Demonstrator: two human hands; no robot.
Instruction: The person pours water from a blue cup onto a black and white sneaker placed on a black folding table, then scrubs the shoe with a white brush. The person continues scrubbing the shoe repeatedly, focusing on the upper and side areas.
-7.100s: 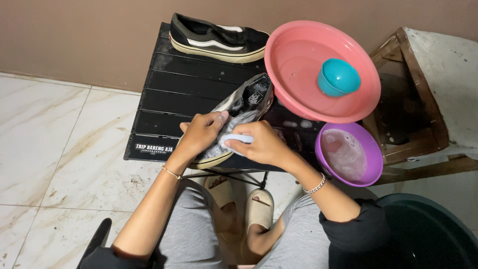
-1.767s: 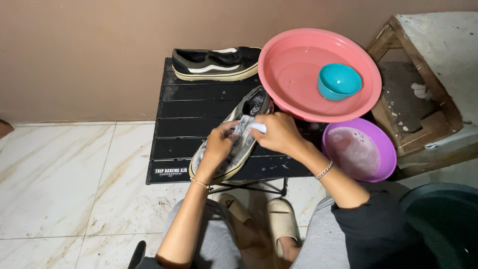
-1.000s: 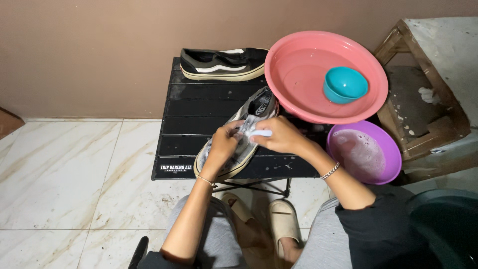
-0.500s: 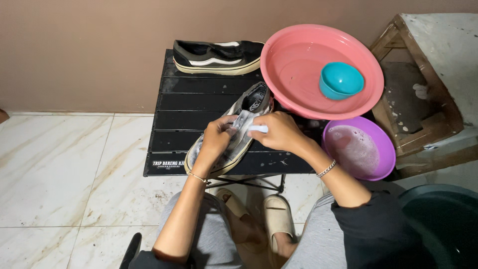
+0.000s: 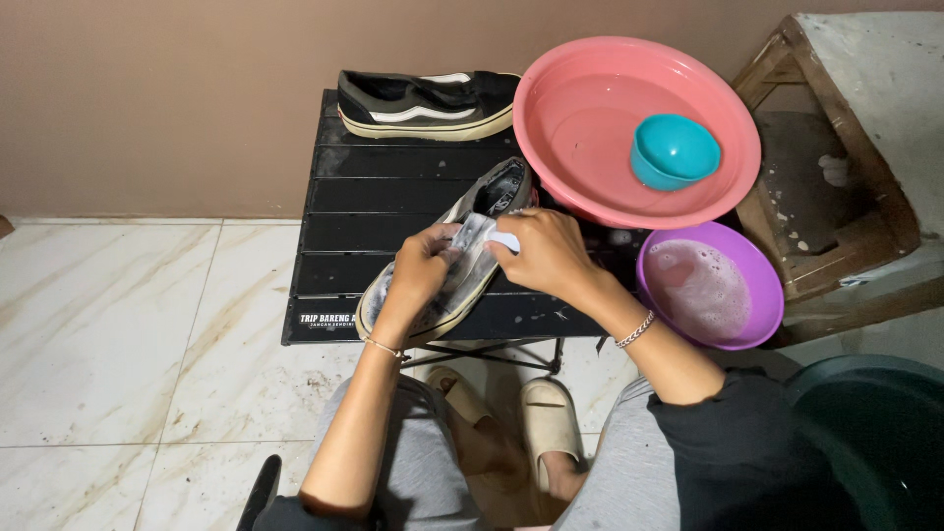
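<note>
On the black slatted folding table (image 5: 393, 197), a wet grey canvas sneaker with a cream rubber sole (image 5: 447, 261) lies tilted on its side, toe toward the person and heel toward the wall. The left hand (image 5: 423, 267) is curled around its middle, fingers clasping the upper and steadying it. The right hand (image 5: 541, 251) is closed around a small white brush (image 5: 503, 239), pressed to the sneaker's upper just beside the left hand's fingers. A second shoe, black with a white side stripe and cream sole (image 5: 425, 103), rests upright at the table's far edge. To the right, a round pink plastic basin (image 5: 590, 138) holds water and a teal cup (image 5: 674, 150). Nearer, a purple plastic bowl (image 5: 762, 285) holds foamy liquid. Glossy marble-patterned floor tiles (image 5: 128, 344) spread to the left.
</note>
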